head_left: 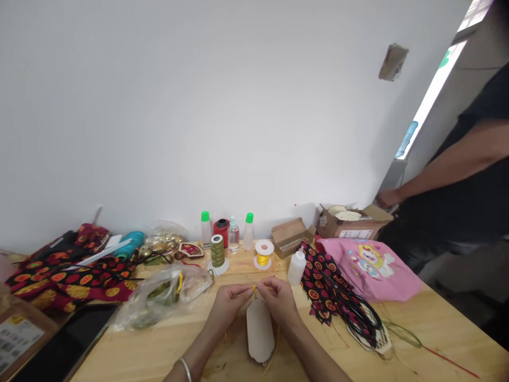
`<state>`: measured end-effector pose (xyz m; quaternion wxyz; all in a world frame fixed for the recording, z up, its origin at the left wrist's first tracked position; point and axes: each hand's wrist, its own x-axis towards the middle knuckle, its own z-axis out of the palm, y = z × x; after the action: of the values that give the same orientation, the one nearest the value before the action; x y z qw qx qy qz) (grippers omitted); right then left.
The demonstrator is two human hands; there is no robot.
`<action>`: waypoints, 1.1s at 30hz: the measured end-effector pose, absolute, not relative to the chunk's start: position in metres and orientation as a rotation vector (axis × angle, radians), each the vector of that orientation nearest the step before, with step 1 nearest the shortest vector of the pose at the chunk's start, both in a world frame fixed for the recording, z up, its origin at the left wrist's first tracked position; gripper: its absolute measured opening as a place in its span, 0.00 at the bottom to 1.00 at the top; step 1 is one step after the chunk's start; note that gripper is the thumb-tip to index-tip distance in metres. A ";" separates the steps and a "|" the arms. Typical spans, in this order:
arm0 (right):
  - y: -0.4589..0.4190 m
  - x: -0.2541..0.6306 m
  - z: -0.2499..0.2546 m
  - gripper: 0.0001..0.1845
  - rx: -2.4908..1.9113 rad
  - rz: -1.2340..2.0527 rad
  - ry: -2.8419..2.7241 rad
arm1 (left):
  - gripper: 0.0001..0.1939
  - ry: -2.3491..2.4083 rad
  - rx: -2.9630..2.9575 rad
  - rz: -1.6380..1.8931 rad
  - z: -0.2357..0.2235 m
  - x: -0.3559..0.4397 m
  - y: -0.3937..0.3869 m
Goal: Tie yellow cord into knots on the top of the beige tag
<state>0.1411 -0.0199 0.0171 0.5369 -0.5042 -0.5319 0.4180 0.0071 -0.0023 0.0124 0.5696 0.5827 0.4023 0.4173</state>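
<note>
My left hand (229,303) and my right hand (279,298) meet over the wooden table (421,329), fingers pinched together on a thin yellow cord (254,288) between them. Just below the hands lies a pale, oblong cardboard tag (260,330), with a strand of the yellow cord trailing past its right side. A silver bangle (185,368) sits on my left wrist. Behind the hands stand a spool of yellow cord (263,254) and a spool of olive thread (217,251).
Red-and-black patterned fabric lies at the left (59,276) and right (326,286). A clear plastic bag (167,294), small bottles (296,267), a pink bag (369,265) and cardboard boxes (350,223) crowd the table. Another person in a dark shirt (457,201) stands at the right.
</note>
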 end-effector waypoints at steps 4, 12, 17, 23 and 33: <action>-0.020 0.141 0.016 0.09 -1.188 0.967 -1.255 | 0.16 0.964 1.378 0.981 0.013 0.008 -0.003; -0.019 0.144 0.015 0.10 -1.187 0.941 -1.154 | 0.14 0.996 1.384 0.985 0.012 0.007 -0.006; -0.017 0.147 0.017 0.11 -1.175 0.964 -1.194 | 0.15 0.982 1.347 0.973 0.012 0.006 -0.005; -0.015 0.148 0.012 0.11 -1.139 1.006 -1.288 | 0.15 0.967 1.313 0.952 0.011 0.006 -0.006; -0.012 0.148 0.007 0.09 -1.182 0.985 -1.402 | 0.11 1.070 1.302 0.777 0.005 0.013 -0.006</action>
<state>0.1480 -0.0117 0.0072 0.5055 -0.4900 -0.5810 0.4084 0.0128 -0.0058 0.0053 0.5997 0.5615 0.4613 0.3351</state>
